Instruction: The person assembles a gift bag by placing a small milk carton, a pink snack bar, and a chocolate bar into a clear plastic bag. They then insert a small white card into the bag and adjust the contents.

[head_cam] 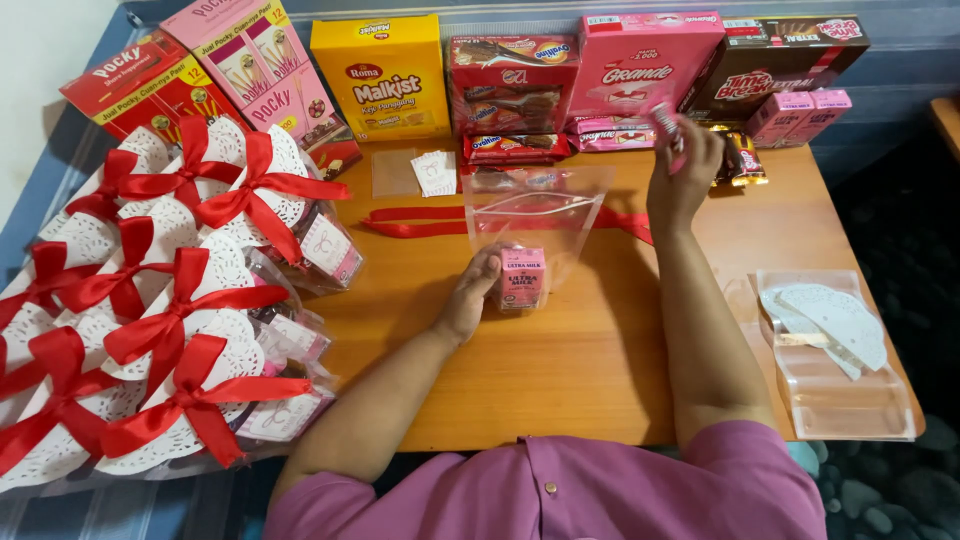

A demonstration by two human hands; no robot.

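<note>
While my left hand (470, 295) grips a small pink carton (523, 279) standing at the mouth of a clear pouch (540, 215), my right hand (682, 165) is raised beyond it, fingers pinched shut on a small pink wrapped snack (666, 122). A red ribbon (415, 221) lies flat behind the pouch, running under it toward my right wrist. Along the far edge stands a row of snack boxes: two with biscuit sticks at the left, a yellow box (380, 75), a red pack (512, 85), a big pink box (645, 60) and a dark box (780, 55). Two small pink cartons (800, 112) sit near the dark box. On my left, finished bags with white doilies and red bows (190, 290) pile up; I count about eight bows, some cut off by the frame. At my right lies a stack of empty pouches with doilies (830, 335) on top. The tabletop (580, 360) is orange-brown wood, set on a bluish surface.
</note>
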